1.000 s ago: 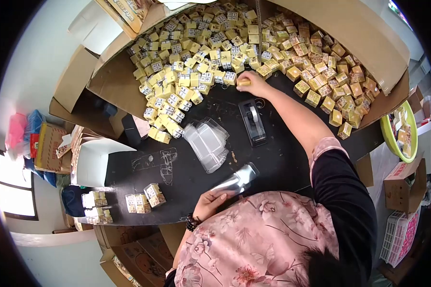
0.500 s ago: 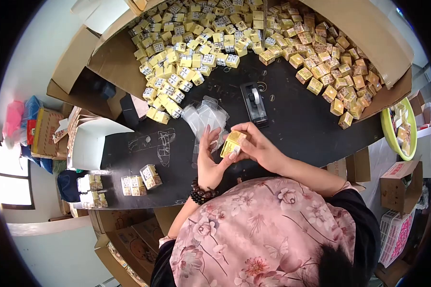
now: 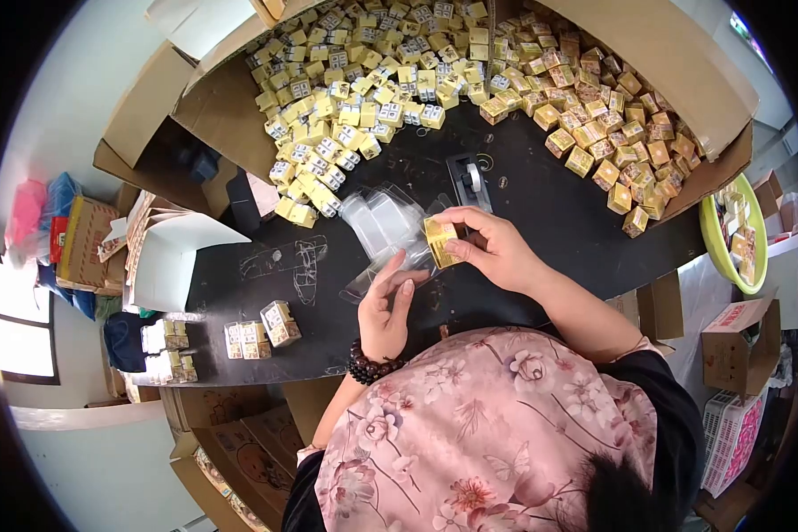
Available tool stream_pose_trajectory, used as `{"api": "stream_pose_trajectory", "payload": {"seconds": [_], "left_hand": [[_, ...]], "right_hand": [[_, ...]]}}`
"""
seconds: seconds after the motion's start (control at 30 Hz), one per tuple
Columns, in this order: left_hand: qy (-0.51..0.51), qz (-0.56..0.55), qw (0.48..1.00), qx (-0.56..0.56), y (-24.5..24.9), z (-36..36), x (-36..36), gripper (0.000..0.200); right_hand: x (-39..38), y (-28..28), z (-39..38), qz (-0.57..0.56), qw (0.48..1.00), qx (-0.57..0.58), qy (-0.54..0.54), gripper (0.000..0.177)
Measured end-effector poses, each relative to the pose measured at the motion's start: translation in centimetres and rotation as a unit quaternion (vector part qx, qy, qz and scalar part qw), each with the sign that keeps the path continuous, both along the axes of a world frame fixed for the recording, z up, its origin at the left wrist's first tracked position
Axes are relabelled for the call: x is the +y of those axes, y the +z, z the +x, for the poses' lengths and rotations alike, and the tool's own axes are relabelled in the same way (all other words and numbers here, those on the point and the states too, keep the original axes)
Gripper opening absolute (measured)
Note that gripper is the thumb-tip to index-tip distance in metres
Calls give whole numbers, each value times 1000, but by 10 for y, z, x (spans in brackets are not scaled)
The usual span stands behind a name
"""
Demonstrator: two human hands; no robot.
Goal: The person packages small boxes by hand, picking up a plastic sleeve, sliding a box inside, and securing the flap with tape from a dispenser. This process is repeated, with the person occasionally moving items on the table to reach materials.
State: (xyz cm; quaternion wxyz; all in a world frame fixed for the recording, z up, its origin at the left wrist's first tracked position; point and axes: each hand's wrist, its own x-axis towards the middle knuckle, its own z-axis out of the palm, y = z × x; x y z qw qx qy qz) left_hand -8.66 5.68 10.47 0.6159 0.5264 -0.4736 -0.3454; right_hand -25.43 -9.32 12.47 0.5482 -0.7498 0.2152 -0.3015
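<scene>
My right hand (image 3: 492, 251) grips a small yellow box (image 3: 441, 241) above the black table (image 3: 541, 222). My left hand (image 3: 384, 304) holds a clear plastic sleeve (image 3: 383, 269) by its lower end, right beside the box. The box's end meets the sleeve's mouth. Just behind them lies a stack of clear plastic sleeves (image 3: 383, 215). A black tape dispenser (image 3: 468, 180) stands beyond my right hand.
A big heap of small yellow boxes (image 3: 372, 89) and darker orange-yellow boxes (image 3: 612, 115) fills the far table inside cardboard walls (image 3: 665, 53). Packed box groups (image 3: 262, 330) sit at the near left edge. A green bowl (image 3: 716, 239) stands right.
My right hand came back from the heap with a yellow box. My left hand lifted a clear sleeve from the table, and both hands now meet in front of me.
</scene>
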Motion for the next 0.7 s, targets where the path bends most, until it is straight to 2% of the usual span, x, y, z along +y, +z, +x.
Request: {"api": "stream_pose_trajectory", "payload": {"seconds": [0.07, 0.1, 0.17, 0.37, 0.43, 0.5, 0.53, 0.57, 0.6, 0.63, 0.67, 0.7], "left_hand": [[-1, 28, 994, -109, 4, 0, -2, 39], [-2, 28, 994, -108, 10, 0, -2, 39], [3, 37, 983, -177, 21, 0, -3, 31], [29, -17, 988, -149, 7, -11, -7, 23], [32, -18, 990, -135, 0, -11, -8, 23], [35, -20, 992, -120, -12, -11, -7, 22], [13, -25, 998, -62, -17, -11, -8, 22], [-10, -31, 999, -3, -20, -11, -8, 21], [-9, -32, 999, -4, -21, -9, -8, 21], [-42, -27, 998, 38, -16, -9, -9, 24], [-75, -21, 994, 81, -10, -11, -8, 27], [-123, 16, 988, 89, 0, -11, -4, 32]], "right_hand": [[3, -4, 2, 112, 991, -70, 19, 35], [7, -4, 3, 112, 991, -69, 19, 35], [15, -4, 8, 158, 978, -134, -35, 34], [40, -19, 25, 203, 951, -220, -77, 30], [41, -21, 27, 188, 953, -223, -81, 32], [37, -19, 24, -16, 994, -97, -46, 33], [29, -23, 23, -124, 987, -81, -58, 41], [32, -27, 27, -124, 987, -82, -57, 41], [38, -31, 32, 15, 984, -144, -106, 45], [41, -32, 35, 154, 955, -203, -153, 50], [38, -30, 33, 310, 918, -219, -116, 56], [38, -32, 30, 311, 918, -218, -116, 56]]}}
